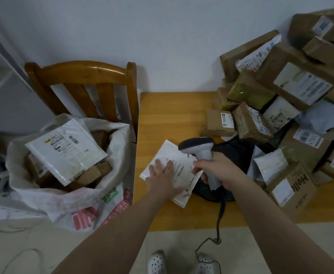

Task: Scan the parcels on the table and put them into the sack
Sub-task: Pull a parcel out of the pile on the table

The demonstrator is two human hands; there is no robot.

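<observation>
The left half of the table [172, 115] lies bare from its far edge to the white mailer [168, 149] near its front. Its right half is blocked by a high heap of boxes and mailers [300, 84], a black bag [233, 153] at its foot. Left of the table the sack [63, 200] stands open-mouthed, parcels [65, 149] piled near its rim, a chair [79, 71] back rising behind.

1 head-worn wide-angle camera looks forward and steeply down, close above the table [172, 111].
</observation>
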